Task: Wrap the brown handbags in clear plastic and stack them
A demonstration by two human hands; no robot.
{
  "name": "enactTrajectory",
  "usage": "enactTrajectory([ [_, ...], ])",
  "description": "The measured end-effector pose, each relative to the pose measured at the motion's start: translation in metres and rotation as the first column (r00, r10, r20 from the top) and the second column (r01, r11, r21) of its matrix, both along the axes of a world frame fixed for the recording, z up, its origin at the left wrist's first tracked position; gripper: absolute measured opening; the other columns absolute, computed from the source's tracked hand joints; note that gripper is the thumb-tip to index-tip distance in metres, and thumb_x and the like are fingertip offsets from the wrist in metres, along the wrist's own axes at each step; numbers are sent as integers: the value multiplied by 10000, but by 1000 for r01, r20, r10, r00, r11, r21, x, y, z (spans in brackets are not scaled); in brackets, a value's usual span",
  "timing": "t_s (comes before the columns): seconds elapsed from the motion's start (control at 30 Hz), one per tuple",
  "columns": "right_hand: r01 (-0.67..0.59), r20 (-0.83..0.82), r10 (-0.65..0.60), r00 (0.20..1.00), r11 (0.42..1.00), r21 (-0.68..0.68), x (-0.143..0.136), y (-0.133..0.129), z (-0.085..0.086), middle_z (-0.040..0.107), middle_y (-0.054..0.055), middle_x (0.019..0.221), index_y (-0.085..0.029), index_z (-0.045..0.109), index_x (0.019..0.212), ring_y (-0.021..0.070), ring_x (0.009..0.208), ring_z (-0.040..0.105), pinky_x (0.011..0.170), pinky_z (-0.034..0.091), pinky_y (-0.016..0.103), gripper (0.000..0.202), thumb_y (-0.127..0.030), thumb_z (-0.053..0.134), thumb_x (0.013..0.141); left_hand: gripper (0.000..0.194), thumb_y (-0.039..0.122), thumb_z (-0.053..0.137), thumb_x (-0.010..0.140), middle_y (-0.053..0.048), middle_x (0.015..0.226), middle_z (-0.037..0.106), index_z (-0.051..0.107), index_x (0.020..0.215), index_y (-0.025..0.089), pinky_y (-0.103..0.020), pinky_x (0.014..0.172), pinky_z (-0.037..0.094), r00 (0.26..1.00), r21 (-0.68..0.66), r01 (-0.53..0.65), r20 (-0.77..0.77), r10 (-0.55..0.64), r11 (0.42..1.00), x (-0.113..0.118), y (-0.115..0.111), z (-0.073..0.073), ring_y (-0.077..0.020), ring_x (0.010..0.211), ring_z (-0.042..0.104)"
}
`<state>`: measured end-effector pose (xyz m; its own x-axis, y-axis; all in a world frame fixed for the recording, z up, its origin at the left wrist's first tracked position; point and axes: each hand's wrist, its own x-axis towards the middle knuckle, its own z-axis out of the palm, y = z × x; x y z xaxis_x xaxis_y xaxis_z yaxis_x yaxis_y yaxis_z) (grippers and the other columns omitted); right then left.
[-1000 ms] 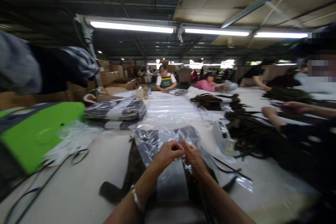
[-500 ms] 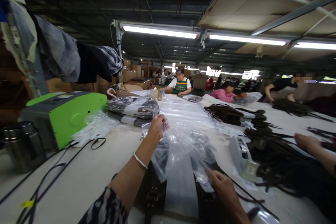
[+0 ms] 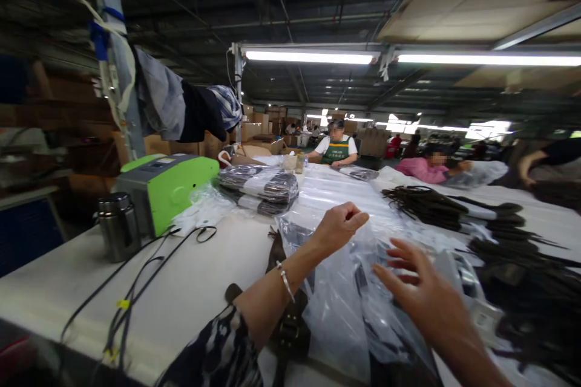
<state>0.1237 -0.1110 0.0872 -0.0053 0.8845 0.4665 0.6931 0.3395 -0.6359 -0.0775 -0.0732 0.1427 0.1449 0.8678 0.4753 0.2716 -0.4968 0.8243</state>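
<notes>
My left hand [image 3: 342,228], a silver bangle at its wrist, is above the clear plastic bag [image 3: 338,320] with thumb and fingers curled together. Whatever it may pinch is too small to make out. To its right, my right hand [image 3: 422,290] hovers over the bag's right side, fingers spread and holding nothing visible. The bag lies loosely over a dark garment-like item with a brown strap and metal buckle [image 3: 289,329], which shows at its left edge. Beyond my hands, a stack of clear plastic sheets or bags [image 3: 331,190] lies flat on the table.
At left stand a green-and-grey machine [image 3: 181,190] and a steel flask [image 3: 118,227], with black cables [image 3: 149,275] across the white table. Wrapped dark bundles [image 3: 261,184] lie behind. At right are a tape dispenser [image 3: 465,278] and dark strapped items [image 3: 512,290]. Co-workers sit across the table.
My left hand has moved right and nearer my right hand. My right hand has let go of the plastic and spread its fingers. The bag now lies flatter; the view has turned left.
</notes>
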Motion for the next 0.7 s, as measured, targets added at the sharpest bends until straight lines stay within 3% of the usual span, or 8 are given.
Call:
enactTrajectory([
  [0.07, -4, 167, 0, 986, 1000, 27, -38, 10, 3, 658, 114, 1122, -197, 522, 1246, 253, 952, 653, 779, 511, 346, 541, -515, 596, 813, 290, 474, 571, 847, 70, 609, 483, 583, 804, 188, -227, 550, 345, 989, 48, 8, -148, -1, 999, 5, -11, 3, -104, 573, 455],
  [0.13, 5, 334, -2, 942, 1000, -6, -49, 25, 3, 664, 98, 1079, -191, 577, 1143, 232, 941, 649, 763, 468, 316, 288, -311, 503, 893, 313, 476, 654, 795, 55, 658, 540, 600, 940, 204, -235, 564, 367, 918, 121, -11, -392, 58, 993, 0, -24, 2, -130, 615, 520],
  [0.23, 34, 461, -16, 887, 999, -29, -29, 41, 3, 667, 83, 1072, -174, 612, 1079, 201, 908, 644, 742, 418, 283, 282, -109, 424, 878, 338, 299, 667, 788, -32, 889, 669, 575, 1103, 219, -282, 640, 438, 624, 231, -61, -750, 218, 971, -22, -41, -10, -207, 761, 634],
  [0.3, 64, 497, -54, 866, 998, -1, -6, 46, 8, 665, 84, 1086, -163, 621, 1078, 195, 910, 635, 734, 396, 271, 305, -70, 443, 848, 278, 145, 564, 808, -84, 1007, 679, 589, 1079, 206, -309, 668, 466, 413, 237, -120, -871, 266, 964, -43, -49, -24, -238, 835, 665],
  [0.37, 96, 542, -81, 836, 995, 2, 14, 47, 14, 666, 82, 1070, -163, 636, 1059, 193, 891, 631, 708, 377, 266, 316, -51, 460, 821, 265, 70, 504, 795, -98, 1024, 677, 617, 999, 197, -314, 693, 482, 286, 209, -225, -920, 270, 952, -66, -52, -38, -251, 901, 672],
  [0.47, 146, 625, -89, 775, 989, -39, 37, 47, 20, 670, 88, 1020, -161, 657, 1002, 189, 844, 630, 677, 353, 267, 307, -34, 464, 800, 238, 89, 467, 823, -117, 1054, 672, 626, 968, 189, -338, 738, 491, 233, 211, -412, -916, 327, 886, -100, -49, -49, -272, 970, 664],
  [0.6, 232, 679, -115, 725, 969, -84, 64, 46, 16, 674, 126, 995, -137, 659, 979, 196, 839, 633, 668, 350, 271, 300, -33, 413, 843, 294, 161, 353, 897, -175, 1079, 670, 592, 1069, 164, -428, 741, 491, 210, 232, -642, -863, 459, 731, -142, -39, -43, -345, 953, 670],
  [0.7, 299, 670, -145, 728, 947, -120, 85, 46, 4, 671, 138, 1015, -136, 650, 1016, 205, 835, 644, 658, 359, 277, 330, -46, 362, 882, 313, 211, 330, 906, -199, 1009, 695, 606, 1044, 161, -458, 758, 485, 229, 168, -763, -833, 504, 624, -167, -35, -39, -381, 955, 669],
])
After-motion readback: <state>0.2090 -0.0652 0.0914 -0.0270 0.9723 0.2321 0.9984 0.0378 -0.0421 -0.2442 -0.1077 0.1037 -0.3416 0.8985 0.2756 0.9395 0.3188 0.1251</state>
